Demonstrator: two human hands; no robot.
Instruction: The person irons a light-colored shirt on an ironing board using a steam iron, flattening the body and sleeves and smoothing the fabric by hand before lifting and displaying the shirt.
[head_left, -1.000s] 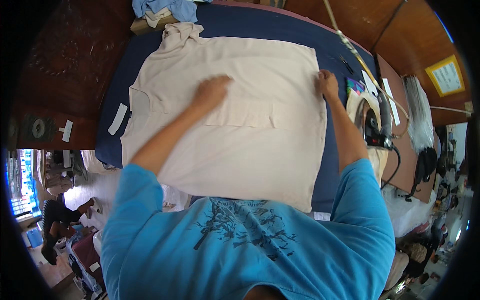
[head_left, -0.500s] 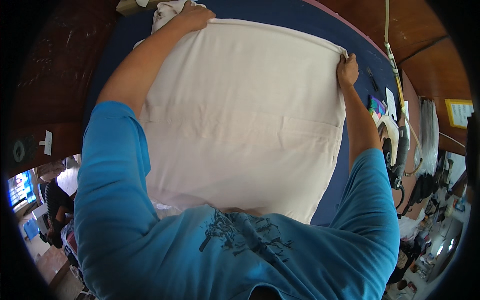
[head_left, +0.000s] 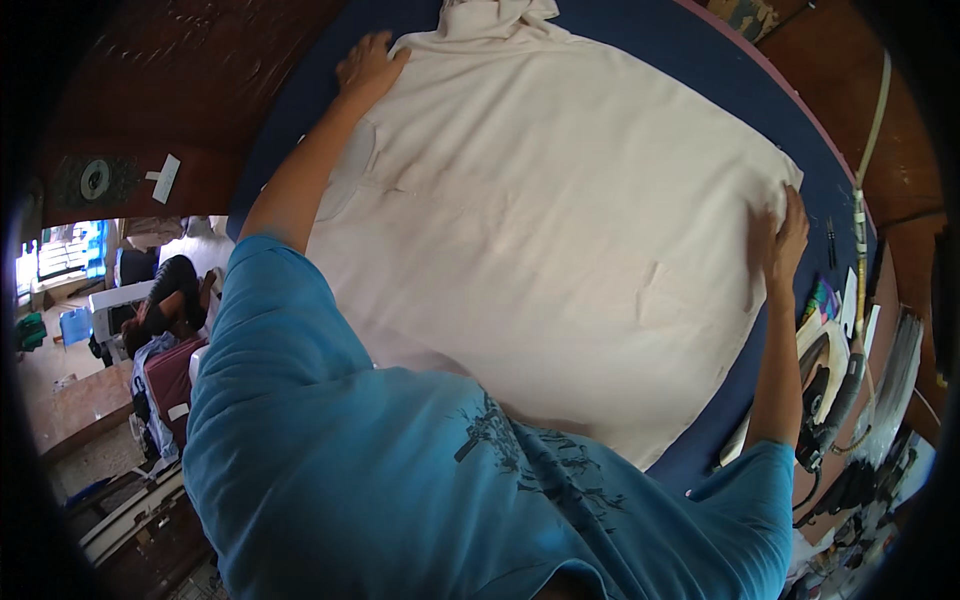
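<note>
A cream-coloured cloth garment (head_left: 560, 180) lies spread over a dark blue padded table (head_left: 690, 45). Its far end is bunched into folds, and a few creases cross its middle. My left hand (head_left: 372, 72) rests at the garment's far left edge, fingers stretched out and somewhat apart. Beneath my left forearm, a rounded greyish-white piece (head_left: 350, 172) shows beside the cloth. On the right edge, near the far right corner, my right hand (head_left: 788, 238) lies along the fabric with its fingers extended. Neither hand is seen gripping the cloth.
To the right are small dark snips (head_left: 830, 243), an iron-like tool with a dark handle and hose (head_left: 838, 400), and a stack of clear plastic sheets (head_left: 893, 375). A cord (head_left: 875, 130) hangs there. Left, another person (head_left: 168, 305) sits beyond a brown wooden panel (head_left: 180, 100).
Both hands have let go of the garment's far edge. The cloth now lies turned, its right corner nearer and its bunched end shifted right. My view has swung left.
</note>
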